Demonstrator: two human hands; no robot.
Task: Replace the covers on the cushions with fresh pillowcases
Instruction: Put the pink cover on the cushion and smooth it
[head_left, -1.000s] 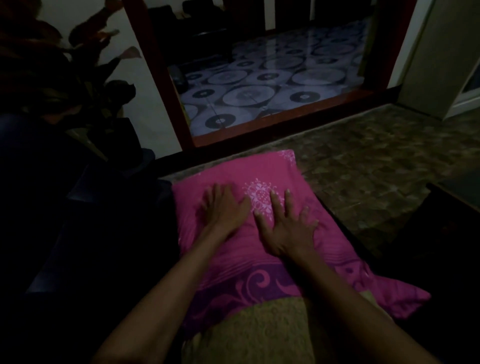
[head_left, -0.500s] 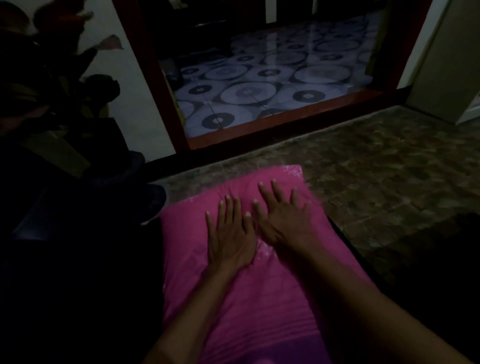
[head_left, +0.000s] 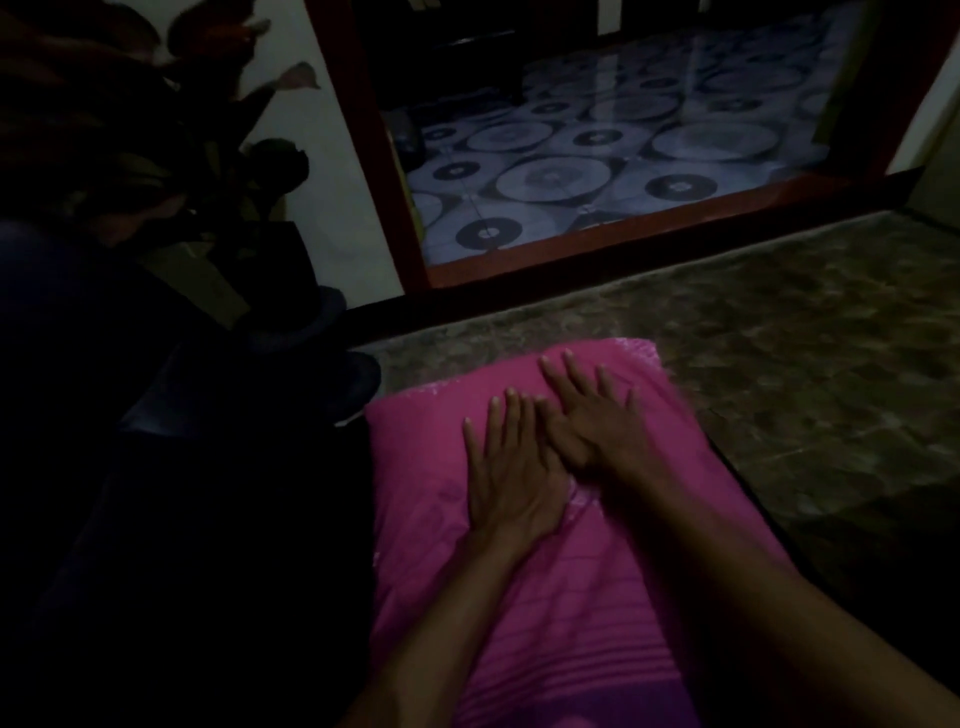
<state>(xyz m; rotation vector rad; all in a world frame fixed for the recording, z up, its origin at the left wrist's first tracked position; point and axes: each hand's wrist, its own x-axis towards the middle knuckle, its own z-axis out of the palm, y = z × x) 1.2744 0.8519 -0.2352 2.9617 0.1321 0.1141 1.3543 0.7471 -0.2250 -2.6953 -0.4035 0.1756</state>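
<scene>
Both grips are released: the left hand (head_left: 511, 475) lies flat, fingers straight, on the pink pillowcase (head_left: 431, 467), and the right hand (head_left: 597, 421) lies flat just beside it, fingers spread, the two touching near the index fingers. Neither grasps any cloth; they press down on the covered cushion. The cushion lies in front of the person, its far end reaching over the mottled carpet (head_left: 779, 364); what carries it underneath is too dark to tell. Its long axis runs away from the person, leaning a little left, toward the tiled doorway (head_left: 597, 171). The risk, as I judge it: flat palms pushing forward could slide the whole cushion off its support, or drag the loose cover into fresh creases
</scene>
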